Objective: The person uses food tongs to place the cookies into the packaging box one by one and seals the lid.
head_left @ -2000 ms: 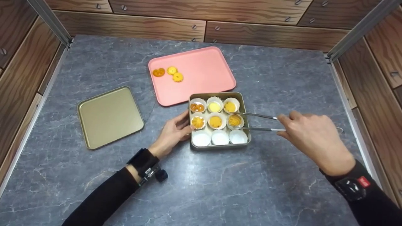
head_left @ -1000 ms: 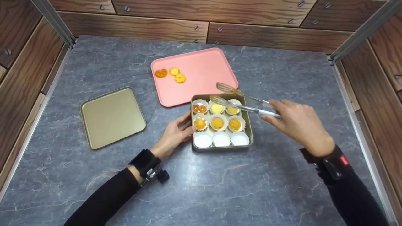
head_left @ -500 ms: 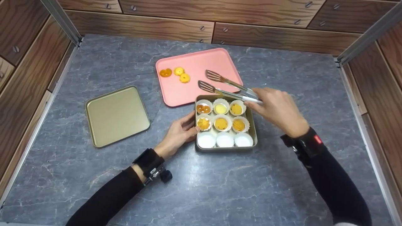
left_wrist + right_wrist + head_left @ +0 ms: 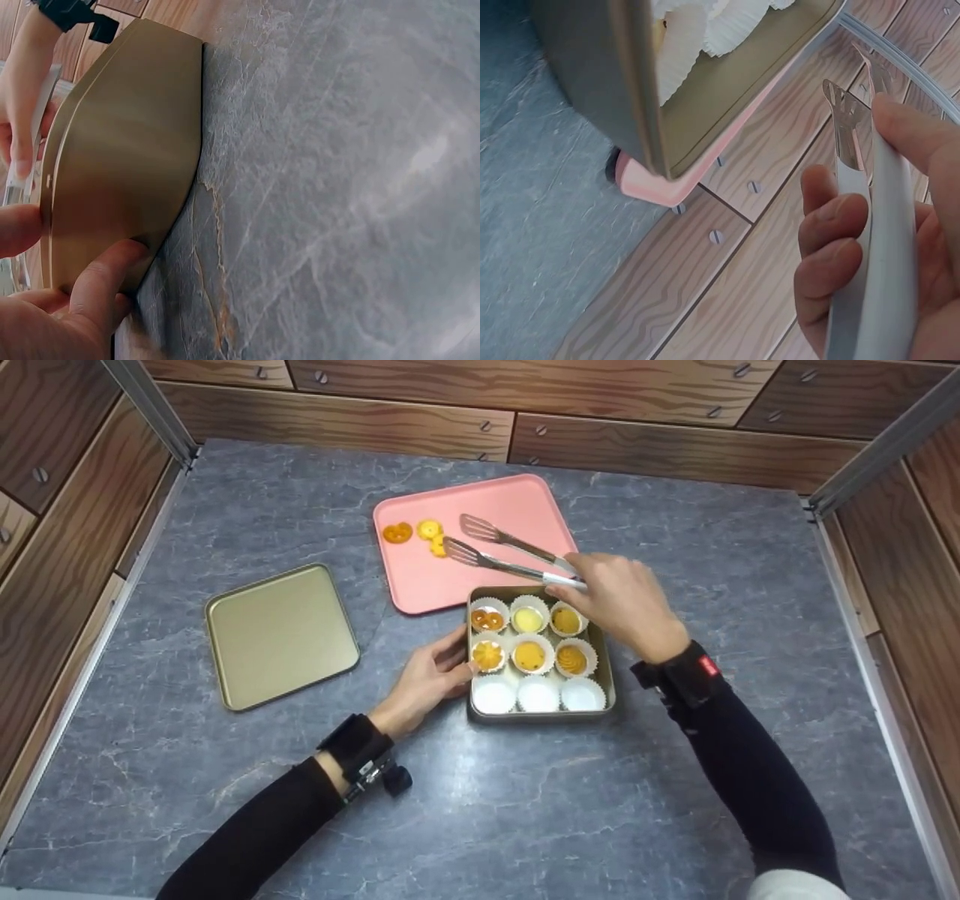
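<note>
Right hand grips slotted metal tongs, parted over the pink rectangular tray, seemingly to pick round yellow cookies; squeezing should follow. Left hand grips square gold tin.

Behind the tin, the right hand hides from me one corner of the tray. Farther back, tongs partly cover one cookie.

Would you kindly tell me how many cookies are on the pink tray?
3: a brown pretzel cookie at the left, a far yellow cookie, and a near yellow cookie partly hidden by the tongs.
</note>
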`<act>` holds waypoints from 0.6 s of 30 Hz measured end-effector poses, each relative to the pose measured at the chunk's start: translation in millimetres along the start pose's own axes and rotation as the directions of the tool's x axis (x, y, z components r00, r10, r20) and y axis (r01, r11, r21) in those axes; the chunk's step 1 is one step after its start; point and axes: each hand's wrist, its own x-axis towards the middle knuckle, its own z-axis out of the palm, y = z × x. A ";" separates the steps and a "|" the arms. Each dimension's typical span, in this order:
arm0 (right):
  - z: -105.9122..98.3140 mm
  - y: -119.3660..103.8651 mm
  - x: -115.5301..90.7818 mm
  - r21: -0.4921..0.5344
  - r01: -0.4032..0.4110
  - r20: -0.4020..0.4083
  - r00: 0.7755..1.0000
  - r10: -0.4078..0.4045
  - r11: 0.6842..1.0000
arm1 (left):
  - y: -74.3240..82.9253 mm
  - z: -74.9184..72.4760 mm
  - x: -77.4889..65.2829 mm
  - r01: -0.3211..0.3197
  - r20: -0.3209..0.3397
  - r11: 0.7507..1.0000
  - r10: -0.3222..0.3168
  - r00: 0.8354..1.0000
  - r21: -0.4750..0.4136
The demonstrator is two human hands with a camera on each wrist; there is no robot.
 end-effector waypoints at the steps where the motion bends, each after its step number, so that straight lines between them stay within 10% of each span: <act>1: 1.2 -0.7 2.1 0.000 0.006 -0.002 1.000 -0.006 1.000 | -0.3 0.0 0.0 -0.003 0.001 1.000 0.003 1.000 -0.001; 18: 17.4 -10.1 39.3 -0.076 -0.054 0.101 0.993 0.061 0.996 | -0.9 -0.1 0.6 -0.008 -0.005 1.000 0.008 1.000 0.021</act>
